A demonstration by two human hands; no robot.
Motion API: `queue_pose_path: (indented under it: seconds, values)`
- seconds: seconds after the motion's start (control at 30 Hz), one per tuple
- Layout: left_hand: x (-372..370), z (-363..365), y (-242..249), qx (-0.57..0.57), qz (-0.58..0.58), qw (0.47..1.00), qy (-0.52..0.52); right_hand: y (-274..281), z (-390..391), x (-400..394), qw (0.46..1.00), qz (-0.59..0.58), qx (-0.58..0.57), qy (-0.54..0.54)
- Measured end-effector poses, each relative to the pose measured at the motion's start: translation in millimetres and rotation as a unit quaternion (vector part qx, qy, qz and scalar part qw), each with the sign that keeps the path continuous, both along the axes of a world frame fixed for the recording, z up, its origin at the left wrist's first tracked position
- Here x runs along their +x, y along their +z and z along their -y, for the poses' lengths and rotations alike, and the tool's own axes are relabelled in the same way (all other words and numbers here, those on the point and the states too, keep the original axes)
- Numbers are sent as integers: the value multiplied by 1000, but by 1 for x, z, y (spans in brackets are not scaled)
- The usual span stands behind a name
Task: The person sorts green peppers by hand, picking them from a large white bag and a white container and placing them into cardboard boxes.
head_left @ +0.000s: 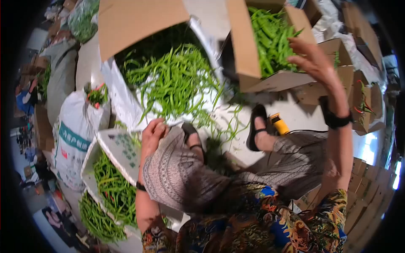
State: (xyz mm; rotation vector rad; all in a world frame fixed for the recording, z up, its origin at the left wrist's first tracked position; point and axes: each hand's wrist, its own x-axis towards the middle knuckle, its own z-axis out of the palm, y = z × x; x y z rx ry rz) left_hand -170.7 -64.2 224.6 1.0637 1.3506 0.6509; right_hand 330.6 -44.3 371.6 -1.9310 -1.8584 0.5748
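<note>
My right hand (311,60) is raised at the right edge of a cardboard box (249,55), with its fingers apart and nothing seen in them. Long green chili peppers (270,36) fill that box, close to the fingertips. By my knee, my left hand (154,133) is closed with its fingers curled; what it holds, if anything, I cannot make out. Just beyond it, a loose heap of green chili peppers (175,80) lies on white sheeting (122,95), partly under a raised cardboard flap (141,21).
At left, a white foam box (90,158) holds more green peppers, beside a white woven sack (74,135). Scattered peppers (232,126) and a yellow object (278,123) lie on the floor near my feet. Cardboard boxes (363,185) are stacked at right.
</note>
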Motion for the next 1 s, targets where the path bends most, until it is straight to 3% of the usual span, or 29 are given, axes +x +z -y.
queue_pose_path:
  seconds: [0.1,0.17,0.23,0.27,0.37,0.4,0.43,0.5,0.57,0.6,0.7,0.83,0.87,1.0]
  values:
    - [4,3,-46,-24,-4,999,21,48,14,-69,988,-135,-81,8]
    - [2,8,-88,-13,-61,998,-19,48,23,-109,960,-229,-159,14]
    - [24,13,-96,9,-103,993,-55,21,30,-132,970,-130,-124,166]
    - [32,16,-104,30,-132,988,-75,5,38,-148,967,-164,-101,168]
    - [50,17,-147,135,-215,958,-135,-63,43,-171,939,-228,-245,73]
    - [54,15,-169,195,-241,939,-151,-110,48,-171,915,-286,-283,31]
    - [59,14,-187,255,-266,915,-166,-156,53,-167,916,-268,-297,18]
    - [76,9,-201,232,-155,949,-146,-227,62,-166,903,-280,-322,-50]
    - [94,-11,-195,349,-242,876,-228,-269,61,-168,868,-330,-338,-155]
    - [98,-14,-190,342,-264,865,-257,-278,55,-170,815,-399,-367,-207]
    - [111,-26,-197,391,-337,831,-209,-306,35,-179,781,-475,-303,-270]
    - [110,-41,-211,272,-404,843,-227,-333,-2,-203,759,-493,-274,-325]
    - [110,-45,-213,270,-411,841,-224,-361,-4,-201,765,-477,-269,-339]
    - [110,-45,-220,237,-422,846,-223,-387,-15,-204,770,-468,-224,-372]
